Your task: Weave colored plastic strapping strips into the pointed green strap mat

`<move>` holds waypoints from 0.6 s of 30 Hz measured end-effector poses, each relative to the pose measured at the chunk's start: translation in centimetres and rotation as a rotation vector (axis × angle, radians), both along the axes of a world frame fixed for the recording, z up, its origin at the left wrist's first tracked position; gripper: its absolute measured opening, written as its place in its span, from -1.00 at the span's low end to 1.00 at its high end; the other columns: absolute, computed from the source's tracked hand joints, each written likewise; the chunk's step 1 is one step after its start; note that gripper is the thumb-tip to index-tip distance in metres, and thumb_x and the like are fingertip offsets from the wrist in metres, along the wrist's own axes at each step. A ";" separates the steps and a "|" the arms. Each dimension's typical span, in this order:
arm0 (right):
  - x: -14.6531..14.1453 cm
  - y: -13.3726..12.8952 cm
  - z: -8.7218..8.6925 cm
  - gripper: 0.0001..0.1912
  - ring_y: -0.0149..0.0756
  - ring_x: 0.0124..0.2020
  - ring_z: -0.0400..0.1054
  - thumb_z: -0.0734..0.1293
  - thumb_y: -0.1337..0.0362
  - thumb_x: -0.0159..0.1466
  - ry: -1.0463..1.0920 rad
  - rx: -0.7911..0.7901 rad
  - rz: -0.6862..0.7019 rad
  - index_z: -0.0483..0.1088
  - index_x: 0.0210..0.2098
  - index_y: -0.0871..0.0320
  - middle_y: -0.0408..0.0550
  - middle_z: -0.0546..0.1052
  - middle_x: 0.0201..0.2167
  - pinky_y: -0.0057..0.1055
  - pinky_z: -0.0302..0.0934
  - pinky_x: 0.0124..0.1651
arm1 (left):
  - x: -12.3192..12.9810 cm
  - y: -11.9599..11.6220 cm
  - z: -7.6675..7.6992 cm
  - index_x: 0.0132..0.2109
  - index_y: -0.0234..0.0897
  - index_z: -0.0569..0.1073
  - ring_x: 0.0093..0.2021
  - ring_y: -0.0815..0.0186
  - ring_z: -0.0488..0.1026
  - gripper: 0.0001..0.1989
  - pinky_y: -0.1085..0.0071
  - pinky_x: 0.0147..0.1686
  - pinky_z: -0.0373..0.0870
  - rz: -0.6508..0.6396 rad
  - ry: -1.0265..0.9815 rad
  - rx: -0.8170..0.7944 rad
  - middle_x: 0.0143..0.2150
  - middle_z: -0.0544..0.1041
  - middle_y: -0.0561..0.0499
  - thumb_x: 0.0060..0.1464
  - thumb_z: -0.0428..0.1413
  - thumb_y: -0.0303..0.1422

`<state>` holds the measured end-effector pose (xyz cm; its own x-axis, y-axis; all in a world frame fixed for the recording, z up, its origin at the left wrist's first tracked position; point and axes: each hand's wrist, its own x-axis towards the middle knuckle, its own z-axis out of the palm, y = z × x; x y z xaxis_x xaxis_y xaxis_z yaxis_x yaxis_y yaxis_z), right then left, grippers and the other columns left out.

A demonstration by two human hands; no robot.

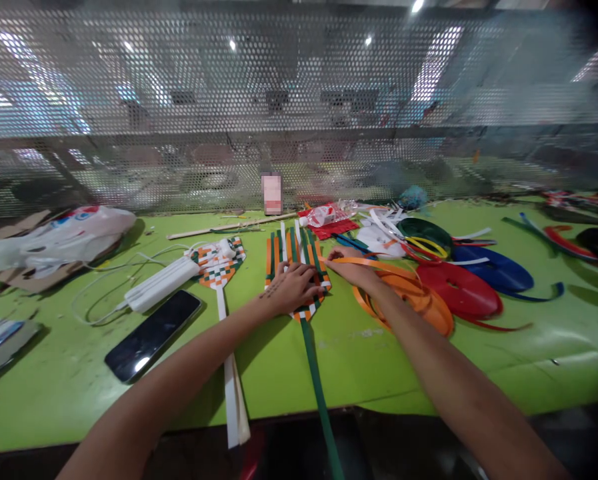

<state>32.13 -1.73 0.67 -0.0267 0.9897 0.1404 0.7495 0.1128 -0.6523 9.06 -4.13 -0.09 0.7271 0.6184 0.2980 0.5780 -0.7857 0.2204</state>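
A partly woven piece of orange, white and green plastic strips (pixel 305 312) lies in front of me, its loose strip ends pointing away. My left hand (pixel 293 288) rests palm down on the weave, fingers spread. At its right edge, my right hand (pixel 351 265) is closed on an orange strip (pixel 396 267), which runs to a loose orange coil (pixel 423 307) beneath my right forearm. My right fingertips are partly hidden. A long green strip (pixel 315 373) trails from the weave's near point over the table edge.
A finished woven fan (pixel 213 270) with a white handle lies left. Beside it are a white power strip (pixel 161 283) and a black phone (pixel 153 337). Red (pixel 461 290) and blue (pixel 499 268) strip coils sit right. A perforated metal screen (pixel 179 133) stands behind the green table (pixel 379 380).
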 end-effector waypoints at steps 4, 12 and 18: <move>-0.3 -0.2 0.4 -0.87 -0.31 -0.43 0.42 0.42 0.22 0.24 0.143 -0.095 -0.040 0.55 -0.28 0.15 -0.04 0.61 -0.40 -0.46 0.27 -0.34 | 0.0 0.0 -0.1 0.16 -0.15 0.45 0.23 0.07 0.38 -0.54 0.03 0.23 0.10 -0.003 -0.004 -0.005 0.26 0.50 -0.07 0.41 -0.09 0.03; -1.1 -1.2 0.7 -0.86 -0.46 -0.67 0.26 0.42 0.40 0.25 0.628 -0.346 -0.139 0.53 -0.17 0.24 -0.09 0.55 -0.57 -0.55 0.12 -0.64 | 0.0 0.1 -0.2 0.19 -0.15 0.43 0.24 0.05 0.38 -0.53 0.03 0.25 0.09 0.008 -0.003 -0.011 0.26 0.50 -0.09 0.41 -0.08 0.03; -1.2 -1.2 1.4 -0.84 -0.52 -0.72 0.21 0.28 0.58 0.27 0.834 -0.453 -0.202 0.47 -0.26 0.29 -0.05 0.54 -0.58 -0.59 0.05 -0.68 | 0.1 0.0 -0.2 0.23 -0.16 0.40 0.24 0.04 0.37 -0.52 0.02 0.24 0.08 0.008 -0.004 -0.014 0.27 0.49 -0.09 0.41 -0.08 0.02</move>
<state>30.90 -2.94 2.11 0.0851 0.9296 -0.3586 0.0042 -0.3602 -0.9329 9.12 -4.11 -0.26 0.7211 0.6282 0.2923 0.5831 -0.7780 0.2338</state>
